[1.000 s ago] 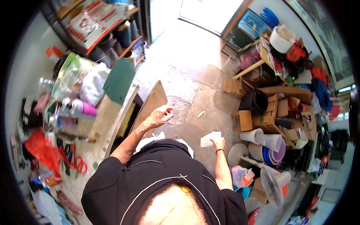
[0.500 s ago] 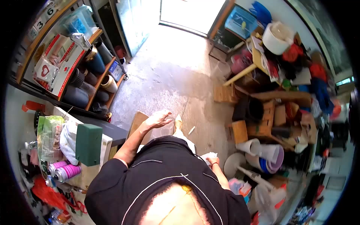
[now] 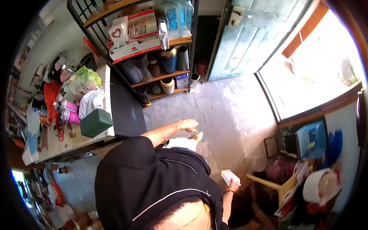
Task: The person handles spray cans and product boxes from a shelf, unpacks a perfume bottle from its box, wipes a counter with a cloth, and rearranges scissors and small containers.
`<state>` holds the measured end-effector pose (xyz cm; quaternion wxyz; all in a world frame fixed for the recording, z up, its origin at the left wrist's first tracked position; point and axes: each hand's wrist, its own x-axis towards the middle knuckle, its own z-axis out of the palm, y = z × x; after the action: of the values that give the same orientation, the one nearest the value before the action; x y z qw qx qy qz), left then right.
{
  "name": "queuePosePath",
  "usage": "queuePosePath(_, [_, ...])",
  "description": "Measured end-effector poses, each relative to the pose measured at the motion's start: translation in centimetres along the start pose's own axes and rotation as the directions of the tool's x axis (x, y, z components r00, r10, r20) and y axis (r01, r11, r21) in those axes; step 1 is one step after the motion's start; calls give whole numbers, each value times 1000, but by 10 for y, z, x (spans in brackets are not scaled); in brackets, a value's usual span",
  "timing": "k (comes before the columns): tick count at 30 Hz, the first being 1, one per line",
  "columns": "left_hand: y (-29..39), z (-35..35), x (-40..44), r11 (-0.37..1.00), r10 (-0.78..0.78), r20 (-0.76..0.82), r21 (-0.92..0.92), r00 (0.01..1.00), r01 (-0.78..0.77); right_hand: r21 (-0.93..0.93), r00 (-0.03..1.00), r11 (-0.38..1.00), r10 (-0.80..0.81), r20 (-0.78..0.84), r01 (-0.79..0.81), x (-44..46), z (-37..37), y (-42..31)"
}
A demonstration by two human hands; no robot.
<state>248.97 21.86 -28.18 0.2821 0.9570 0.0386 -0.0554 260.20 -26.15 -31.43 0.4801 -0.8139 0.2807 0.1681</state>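
My left hand hangs above the floor in front of my body, fingers loosely stretched, with nothing in it. It is beside my white trouser leg and pale shoe, nearest to the dark side of the workbench. Lower right, my right hand is closed around one end of a small white block-like item; its exact kind is unclear. A dark band circles that wrist. On the workbench to my left stand a green block, purple-labelled cans and a white cloth.
A shelf rack with vases and a red-white box stands ahead. Beyond it are a blue door and a bright doorway. Right of me sit a yellow wooden stool, a white bucket and a blue cage.
My view has swung left, bringing the workbench and shelf rack closer to the middle. My right hand has come out from my side, and its white item now shows more fully.
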Motion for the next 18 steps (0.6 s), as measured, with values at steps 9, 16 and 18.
queuePosePath(9, [-133, -19, 111, 953, -281, -47, -129, 959, 273, -33, 997, 997, -62, 54, 64, 199, 74, -96])
queuePosePath(16, [-167, -78, 228, 763, -581, 32, -326, 813, 558, -236, 984, 965, 144, 107, -115, 209, 117, -231])
queuePosePath(18, [-159, -94, 252, 660, -621, 64, -494, 781, 566, -232, 974, 954, 214, 78, -191, 258, 141, -218])
